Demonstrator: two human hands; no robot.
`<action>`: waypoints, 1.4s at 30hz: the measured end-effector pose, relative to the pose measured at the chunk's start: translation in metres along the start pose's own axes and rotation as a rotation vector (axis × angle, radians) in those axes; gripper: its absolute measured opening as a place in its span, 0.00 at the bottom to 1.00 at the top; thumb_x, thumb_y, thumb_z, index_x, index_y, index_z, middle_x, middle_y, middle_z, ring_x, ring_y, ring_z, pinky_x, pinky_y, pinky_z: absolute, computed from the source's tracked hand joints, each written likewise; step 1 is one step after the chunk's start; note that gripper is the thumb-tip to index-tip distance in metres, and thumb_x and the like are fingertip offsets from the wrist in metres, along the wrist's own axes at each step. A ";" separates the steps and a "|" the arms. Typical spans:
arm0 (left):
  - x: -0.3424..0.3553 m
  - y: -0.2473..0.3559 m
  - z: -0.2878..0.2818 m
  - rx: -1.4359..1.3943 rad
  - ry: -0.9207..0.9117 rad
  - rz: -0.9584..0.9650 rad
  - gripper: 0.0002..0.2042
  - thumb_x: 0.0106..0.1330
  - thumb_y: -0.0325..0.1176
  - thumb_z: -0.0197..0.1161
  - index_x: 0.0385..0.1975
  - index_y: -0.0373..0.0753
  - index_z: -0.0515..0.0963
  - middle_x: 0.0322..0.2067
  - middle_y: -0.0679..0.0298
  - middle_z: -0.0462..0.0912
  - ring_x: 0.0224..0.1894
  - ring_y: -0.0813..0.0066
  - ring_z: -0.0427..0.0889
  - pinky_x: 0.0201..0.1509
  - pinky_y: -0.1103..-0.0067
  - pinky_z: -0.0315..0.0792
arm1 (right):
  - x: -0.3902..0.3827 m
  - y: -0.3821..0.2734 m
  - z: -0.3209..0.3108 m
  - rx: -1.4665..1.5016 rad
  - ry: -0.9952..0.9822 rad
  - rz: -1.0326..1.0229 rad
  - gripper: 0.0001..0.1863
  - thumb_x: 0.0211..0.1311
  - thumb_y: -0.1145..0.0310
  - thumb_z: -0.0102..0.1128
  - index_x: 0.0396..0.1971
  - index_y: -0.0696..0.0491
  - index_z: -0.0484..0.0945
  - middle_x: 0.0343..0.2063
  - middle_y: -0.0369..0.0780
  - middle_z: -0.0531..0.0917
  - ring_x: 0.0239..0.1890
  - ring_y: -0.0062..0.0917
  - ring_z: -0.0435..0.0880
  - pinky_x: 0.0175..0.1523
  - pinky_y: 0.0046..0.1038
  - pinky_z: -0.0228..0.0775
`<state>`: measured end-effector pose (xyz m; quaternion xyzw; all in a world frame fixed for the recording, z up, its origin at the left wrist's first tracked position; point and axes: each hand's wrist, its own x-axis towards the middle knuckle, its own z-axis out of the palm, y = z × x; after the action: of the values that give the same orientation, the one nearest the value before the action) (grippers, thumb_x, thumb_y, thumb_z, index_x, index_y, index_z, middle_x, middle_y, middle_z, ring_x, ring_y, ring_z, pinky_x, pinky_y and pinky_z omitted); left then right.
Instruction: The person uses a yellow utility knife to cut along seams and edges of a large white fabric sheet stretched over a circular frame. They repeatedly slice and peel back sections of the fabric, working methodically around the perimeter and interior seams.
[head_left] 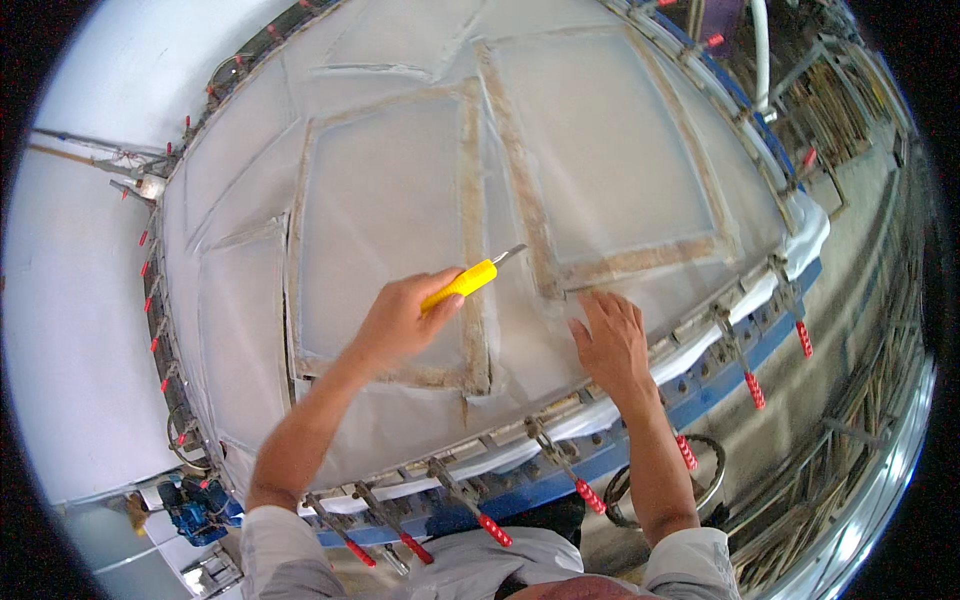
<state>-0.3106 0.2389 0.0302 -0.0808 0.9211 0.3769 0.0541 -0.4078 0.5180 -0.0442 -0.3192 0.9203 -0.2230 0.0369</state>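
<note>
My left hand grips a yellow utility knife above the right side of the left rectangular frame, with the blade pointing up and right. My right hand is at the lower left corner of the right rectangular frame, fingers apart and bent, fingertips on or just over the sheet. Both frames show brownish borders under a milky translucent sheet, which lies stretched over the table with creases and ridges.
Clamps with red handles line the table's blue edge. A hose loop hangs below the near edge. Long metal bars lie on the right. A blue machine stands at lower left, beside a white wall or panel.
</note>
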 end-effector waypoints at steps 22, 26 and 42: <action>0.014 -0.073 0.053 -0.377 0.413 -0.100 0.08 0.71 0.28 0.65 0.45 0.35 0.85 0.38 0.56 0.88 0.41 0.67 0.88 0.46 0.74 0.80 | 0.077 -0.023 -0.027 0.748 -0.212 0.630 0.23 0.80 0.62 0.50 0.68 0.53 0.68 0.31 0.37 0.82 0.18 0.15 0.78 0.23 0.19 0.70; -0.003 -0.078 0.065 -0.459 0.441 -0.161 0.08 0.69 0.27 0.66 0.46 0.35 0.85 0.37 0.56 0.88 0.37 0.67 0.87 0.42 0.75 0.79 | 0.072 -0.040 -0.010 0.744 -0.204 0.547 0.25 0.79 0.65 0.50 0.72 0.54 0.65 0.38 0.40 0.82 0.25 0.14 0.77 0.29 0.18 0.72; -0.035 -0.032 0.096 -0.518 0.250 -0.148 0.10 0.73 0.33 0.62 0.46 0.35 0.84 0.40 0.54 0.87 0.39 0.59 0.87 0.45 0.69 0.79 | 0.076 -0.043 -0.016 0.791 0.022 0.531 0.23 0.81 0.66 0.46 0.71 0.55 0.67 0.33 0.38 0.82 0.18 0.11 0.72 0.20 0.18 0.66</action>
<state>-0.2668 0.2876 -0.0549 -0.2047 0.7853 0.5817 -0.0548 -0.4469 0.4486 -0.0060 -0.0320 0.8150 -0.5424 0.2013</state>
